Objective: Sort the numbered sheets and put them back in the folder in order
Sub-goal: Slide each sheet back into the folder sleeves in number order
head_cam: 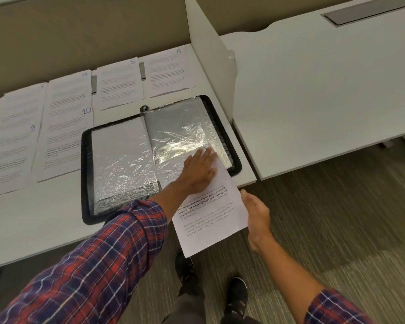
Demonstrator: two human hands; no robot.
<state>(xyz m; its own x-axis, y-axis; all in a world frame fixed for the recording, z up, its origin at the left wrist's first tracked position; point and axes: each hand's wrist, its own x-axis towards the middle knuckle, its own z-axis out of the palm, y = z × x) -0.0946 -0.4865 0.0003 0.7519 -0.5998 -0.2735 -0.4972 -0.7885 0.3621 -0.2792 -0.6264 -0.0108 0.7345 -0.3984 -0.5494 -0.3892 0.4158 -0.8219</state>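
Head view. My left hand (200, 169) is stretched forward, palm down, fingers straight and close together, pressing flat on the sheet (211, 220) where it enters the folder's right side. Plaid sleeve rolled up on the forearm. My right hand (257, 213) is lower and to the right, off the desk edge, fingers curled on the sheet's right edge, thumb up near its top; fingertips are hidden behind the paper.

The sheet is tilted, with its top part under the crinkled plastic sleeve (180, 132) and its lower half sticking out past the desk edge over the floor. Its number is covered by my fingers.

The folder (85, 160), black with a zip rim, lies open on the white desk (33, 218), with a thick stack of sleeves (122, 164) on its left half.

Loose sheets lie in rows behind and left of it: sheet 5 (119, 83), sheet 6 (171, 73), sheet 10 (68, 141), sheet 9 (9, 155). Two more behind have numbers too blurred to read.

A white divider panel (211, 61) stands just right of the folder, with a second desk (325, 90) beyond it. Striped carpet (337, 218) is below, with my black shoes (185, 267) on it.
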